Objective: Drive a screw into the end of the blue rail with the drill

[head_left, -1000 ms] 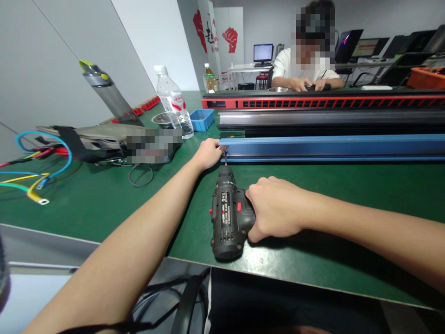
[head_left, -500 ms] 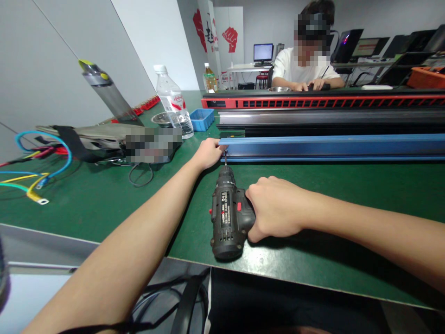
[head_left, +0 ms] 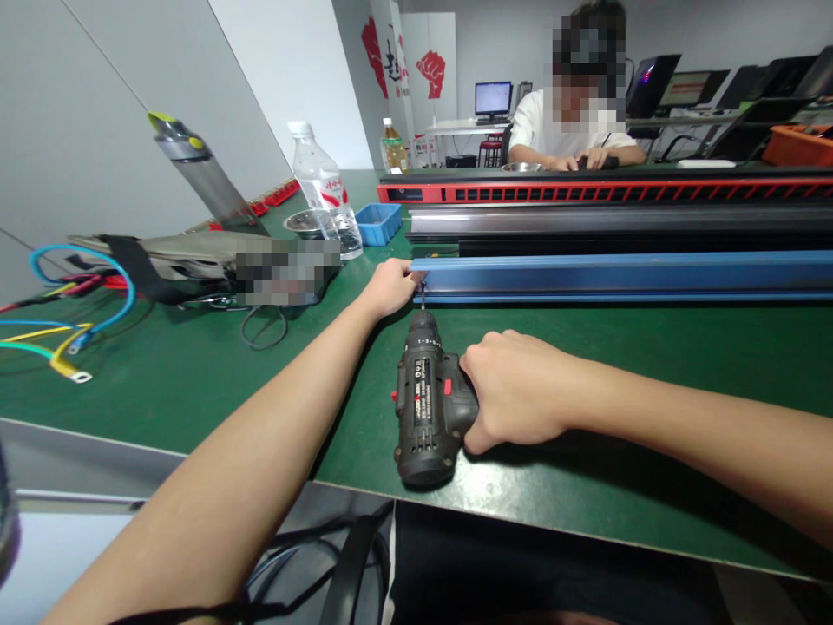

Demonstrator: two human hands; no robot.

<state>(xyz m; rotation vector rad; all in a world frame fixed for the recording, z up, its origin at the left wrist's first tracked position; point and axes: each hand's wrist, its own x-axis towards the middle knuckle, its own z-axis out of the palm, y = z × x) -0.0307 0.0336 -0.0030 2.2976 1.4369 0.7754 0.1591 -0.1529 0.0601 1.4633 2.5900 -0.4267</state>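
Note:
My right hand (head_left: 514, 391) is wrapped round the grip of a black cordless drill (head_left: 424, 408), which lies on its side above the green table. The drill's bit (head_left: 423, 298) points away from me and meets the left end of a long blue metal rail (head_left: 618, 276). At that same end, my left hand (head_left: 392, 286) grips the rail, its fingertips partly hidden inside the channel. A small dark piece, perhaps a screw, shows at the bit's tip, too small to tell.
Behind the blue rail lie a grey metal profile (head_left: 573, 222) and a red slotted rail (head_left: 586, 191). To the left are a water bottle (head_left: 329, 195), a blue tray (head_left: 378, 226), a bag (head_left: 175, 260) and loose cables (head_left: 71, 369). A person (head_left: 573, 130) sits across the table.

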